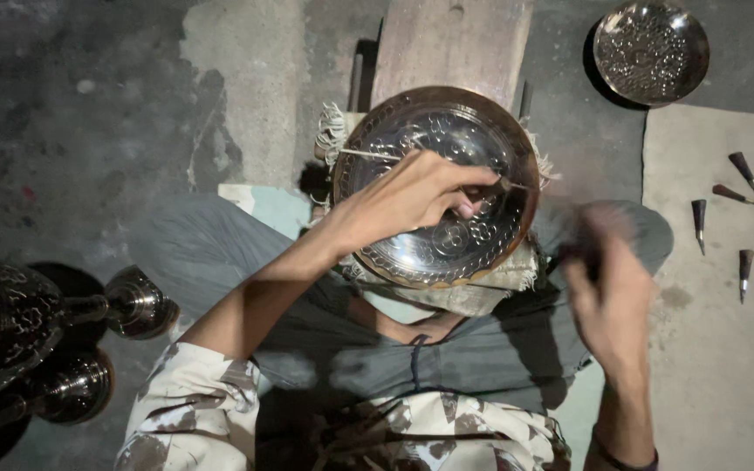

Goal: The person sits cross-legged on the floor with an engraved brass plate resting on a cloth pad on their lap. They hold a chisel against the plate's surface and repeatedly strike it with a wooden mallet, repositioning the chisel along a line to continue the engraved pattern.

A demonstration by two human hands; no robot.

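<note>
Centrally, left hand [407, 199] pinches thin metal punch [503, 184] on round engraved brass plate [438, 185]; right hand [608, 283] blurred beside plate's right edge, grip unclear.

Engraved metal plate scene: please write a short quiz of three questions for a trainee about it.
1. True or false: the left hand holds a thin tool against the engraved metal plate.
2. Where does the second engraved plate lie? A) top right on the floor B) on the lap
3. How many pointed tools lie fully in view on the pale floor slab at right?

Key: 1 true; 2 A; 3 four, a fifth is cut by the edge.
</note>
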